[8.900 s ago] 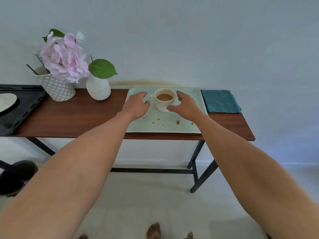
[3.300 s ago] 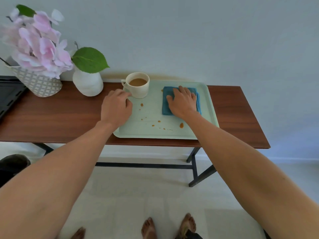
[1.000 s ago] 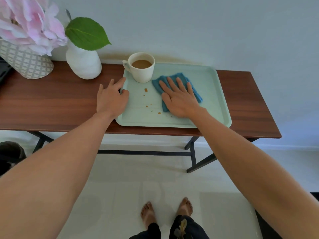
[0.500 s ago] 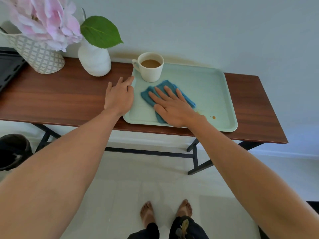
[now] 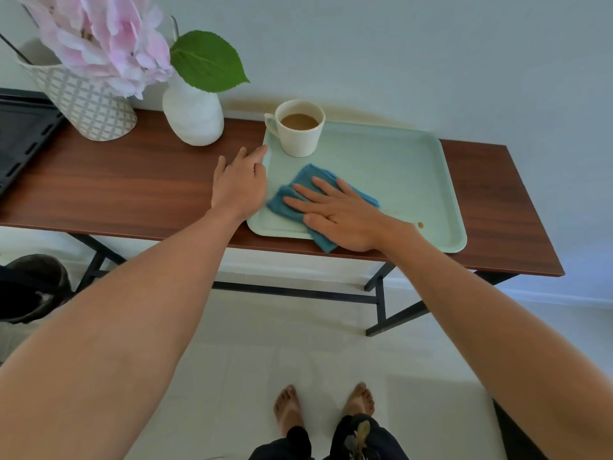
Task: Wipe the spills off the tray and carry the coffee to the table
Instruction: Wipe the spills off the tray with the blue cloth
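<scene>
A pale green tray point(image 5: 401, 161) lies on a narrow wooden console table point(image 5: 132, 187). A white cup of coffee point(image 5: 300, 127) stands in the tray's far left corner. My right hand point(image 5: 335, 214) presses flat, fingers spread, on a blue cloth point(image 5: 311, 180) at the tray's near left part. My left hand point(image 5: 240, 182) rests flat on the table with its fingers against the tray's left rim. One brown spill drop point(image 5: 420, 224) shows near the tray's front edge, right of my right wrist.
A white vase point(image 5: 192, 117) with a green leaf and a patterned pot point(image 5: 86, 104) with pink flowers stand at the table's left. A black tray point(image 5: 20, 134) lies at the far left. My bare feet show on the light floor below.
My right hand has slid the blue cloth left and toward the tray's front edge. The drops near the cup are gone. My left hand stays at the tray's left rim.
</scene>
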`<state>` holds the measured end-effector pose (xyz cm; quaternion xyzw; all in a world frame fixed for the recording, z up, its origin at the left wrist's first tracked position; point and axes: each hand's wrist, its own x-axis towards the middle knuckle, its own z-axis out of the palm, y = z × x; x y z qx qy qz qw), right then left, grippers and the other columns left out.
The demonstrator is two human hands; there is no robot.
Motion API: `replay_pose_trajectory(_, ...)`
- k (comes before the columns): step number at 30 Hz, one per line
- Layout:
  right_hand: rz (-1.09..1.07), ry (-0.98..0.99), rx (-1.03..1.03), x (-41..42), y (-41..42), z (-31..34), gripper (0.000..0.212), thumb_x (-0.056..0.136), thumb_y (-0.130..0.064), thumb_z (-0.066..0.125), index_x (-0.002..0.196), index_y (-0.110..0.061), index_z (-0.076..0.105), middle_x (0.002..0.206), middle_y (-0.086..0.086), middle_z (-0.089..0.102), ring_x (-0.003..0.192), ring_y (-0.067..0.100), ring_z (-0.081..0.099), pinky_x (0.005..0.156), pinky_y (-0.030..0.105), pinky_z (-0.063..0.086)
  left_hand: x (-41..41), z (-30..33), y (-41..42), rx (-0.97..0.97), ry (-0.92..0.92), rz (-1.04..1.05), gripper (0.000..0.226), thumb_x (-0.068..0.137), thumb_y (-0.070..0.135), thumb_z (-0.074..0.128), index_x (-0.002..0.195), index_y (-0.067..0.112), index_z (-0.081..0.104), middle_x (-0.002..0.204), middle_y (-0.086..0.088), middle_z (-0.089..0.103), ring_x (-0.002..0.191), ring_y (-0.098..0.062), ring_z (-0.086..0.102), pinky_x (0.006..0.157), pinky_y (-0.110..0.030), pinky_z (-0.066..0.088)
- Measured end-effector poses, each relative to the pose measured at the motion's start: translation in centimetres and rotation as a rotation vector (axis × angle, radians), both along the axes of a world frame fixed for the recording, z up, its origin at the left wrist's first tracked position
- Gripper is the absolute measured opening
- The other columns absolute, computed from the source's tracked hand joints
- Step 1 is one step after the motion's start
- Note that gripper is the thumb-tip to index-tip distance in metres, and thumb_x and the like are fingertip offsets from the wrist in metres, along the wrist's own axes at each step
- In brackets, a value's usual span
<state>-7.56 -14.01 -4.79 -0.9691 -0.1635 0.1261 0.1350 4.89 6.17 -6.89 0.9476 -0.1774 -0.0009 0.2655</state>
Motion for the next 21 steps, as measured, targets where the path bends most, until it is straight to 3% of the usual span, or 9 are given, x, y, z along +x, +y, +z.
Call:
replay_pose_trajectory(4,-0.180,-0.012,-0.081,-0.3,-4.9,-0.2,0.052,0.110,-0.048,0.012,0.161,-0.045,0.005,0.170,-0.015,0.000,0.157,0.016,-0.008,0.124,0.046,-0.012,-0.1,0.1,0.1,0.002,-0.002,-0.003,0.056,0.104,0.017,0.022,0.158,0.025,0.038,0.162,-0.005,0.039,0.156,-0.019,0.019,0.127,-0.046,0.004)
replay_pose_trajectory(7,-0.316,-0.017,-0.115,1.8,-3.0,-0.2,0.053,0.109,-0.047,0.011,0.162,-0.044,0.003,0.171,-0.013,-0.002,0.157,0.023,-0.010,0.124,0.050,-0.013,-0.2,0.2,0.0,0.008,0.005,-0.008,0.057,0.104,0.016,0.022,0.158,0.025,0.037,0.163,-0.004,0.039,0.156,-0.018,0.018,0.127,-0.046,0.004)
replay_pose_trajectory(11,-0.097,-0.008,-0.066,1.5,0.9,-0.1,0.053,0.108,-0.051,0.011,0.160,-0.048,0.007,0.171,-0.013,-0.001,0.157,0.021,-0.010,0.123,0.052,-0.013,-0.1,0.3,0.1,0.009,0.006,-0.011,0.057,0.104,0.016,0.023,0.158,0.025,0.038,0.163,-0.006,0.038,0.156,-0.019,0.019,0.127,-0.046,0.004)
replay_pose_trajectory(15,0.054,0.011,0.013,-2.4,-2.3,-0.4,0.050,0.106,-0.058,0.009,0.156,-0.059,0.010,0.168,-0.023,-0.001,0.155,0.011,-0.013,0.121,0.042,-0.018,-0.2,0.3,0.2,0.003,0.009,-0.002,0.057,0.104,0.017,0.022,0.158,0.026,0.038,0.163,-0.006,0.038,0.156,-0.019,0.018,0.127,-0.045,0.003)
replay_pose_trajectory(17,-0.040,-0.001,-0.019,-3.3,-5.6,-0.4,0.049,0.106,-0.058,0.008,0.155,-0.061,0.006,0.168,-0.022,-0.004,0.155,0.011,-0.013,0.121,0.041,-0.017,-0.3,0.3,0.2,-0.002,0.016,-0.006,0.057,0.104,0.018,0.022,0.158,0.025,0.037,0.163,-0.006,0.037,0.156,-0.018,0.017,0.127,-0.044,0.002)
replay_pose_trajectory(21,-0.380,-0.017,-0.152,-0.6,-7.6,-0.5,0.050,0.108,-0.055,0.008,0.157,-0.056,-0.003,0.171,-0.011,-0.007,0.157,0.025,-0.013,0.123,0.053,-0.013,-0.6,0.5,0.0,-0.007,0.025,-0.015,0.057,0.104,0.020,0.022,0.159,0.026,0.036,0.164,-0.004,0.035,0.156,-0.016,0.015,0.127,-0.043,0.001)
